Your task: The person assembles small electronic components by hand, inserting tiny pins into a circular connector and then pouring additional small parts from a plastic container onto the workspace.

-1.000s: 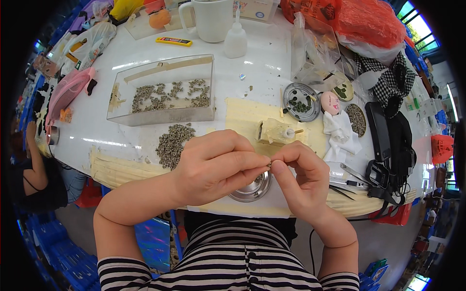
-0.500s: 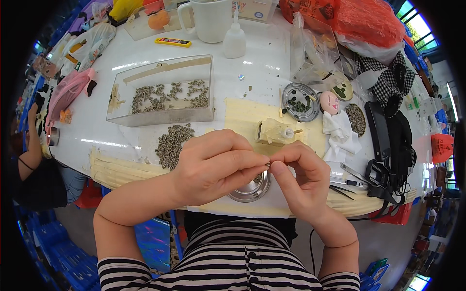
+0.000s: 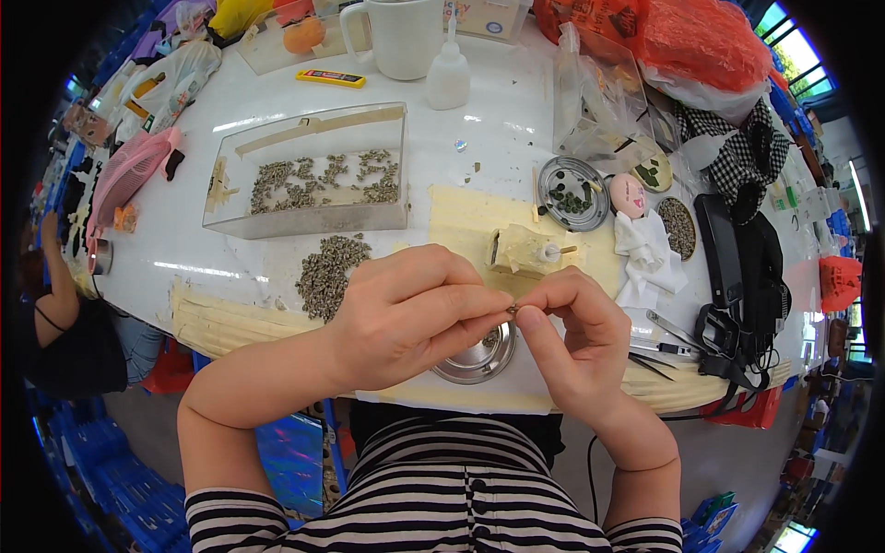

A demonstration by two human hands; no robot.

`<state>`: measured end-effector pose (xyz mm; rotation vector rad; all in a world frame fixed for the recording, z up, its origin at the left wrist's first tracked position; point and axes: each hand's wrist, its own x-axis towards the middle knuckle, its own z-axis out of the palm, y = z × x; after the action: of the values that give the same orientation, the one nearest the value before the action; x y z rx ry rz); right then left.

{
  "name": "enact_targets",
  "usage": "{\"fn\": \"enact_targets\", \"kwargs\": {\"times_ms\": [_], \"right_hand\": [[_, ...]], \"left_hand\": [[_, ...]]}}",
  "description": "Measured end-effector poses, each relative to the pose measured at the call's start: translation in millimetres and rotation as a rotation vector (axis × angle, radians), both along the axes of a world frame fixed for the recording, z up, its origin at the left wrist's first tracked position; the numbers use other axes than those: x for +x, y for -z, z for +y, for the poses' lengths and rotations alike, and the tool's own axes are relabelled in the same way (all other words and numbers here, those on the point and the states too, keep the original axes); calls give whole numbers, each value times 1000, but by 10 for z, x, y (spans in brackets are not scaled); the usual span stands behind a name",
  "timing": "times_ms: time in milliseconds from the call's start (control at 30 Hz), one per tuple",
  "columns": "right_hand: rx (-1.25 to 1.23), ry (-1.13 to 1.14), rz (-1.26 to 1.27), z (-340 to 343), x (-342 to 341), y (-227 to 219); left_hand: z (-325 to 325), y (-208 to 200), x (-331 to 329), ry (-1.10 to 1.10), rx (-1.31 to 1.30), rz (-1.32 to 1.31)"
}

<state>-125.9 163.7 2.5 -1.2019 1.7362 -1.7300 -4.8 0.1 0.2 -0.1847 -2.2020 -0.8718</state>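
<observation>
My left hand and my right hand meet above the near edge of the table, thumbs and forefingers pinched together. Between the fingertips shows a tiny metal part, mostly covered, so its exact kind cannot be made out. Just beneath the hands sits a round metal dish with a few small bits in it, partly hidden by my left hand. Beside my left hand lies a heap of small grey metal parts. A tape-covered block with a thin stick on it stands beyond my fingers.
A clear box holds more metal parts. Toward the right are a round dish of dark green pieces, white tissue, tweezers and a black strap. A squeeze bottle and jug stand behind. Another person sits at left.
My hands keep the same pinch in nearly the same spot, and slightly more of the tiny metal part shows. The other person's arm at left has shifted slightly.
</observation>
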Motion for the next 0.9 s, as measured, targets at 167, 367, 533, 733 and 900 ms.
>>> {"fn": "enact_targets", "kwargs": {"times_ms": [167,367,533,733,900], "right_hand": [[-1,-4,-32,3,8,20],[-1,-21,-41,3,5,6],[35,-28,-97,7,15,11],[43,-33,-88,6,15,16],[-24,6,42,10,-2,-13]], "left_hand": [[5,-1,2,19,13,9],[11,-2,5,13,3,14],[12,-16,16,18,3,11],[-1,-1,10,25,11,32],[-2,-38,5,15,10,35]]}}
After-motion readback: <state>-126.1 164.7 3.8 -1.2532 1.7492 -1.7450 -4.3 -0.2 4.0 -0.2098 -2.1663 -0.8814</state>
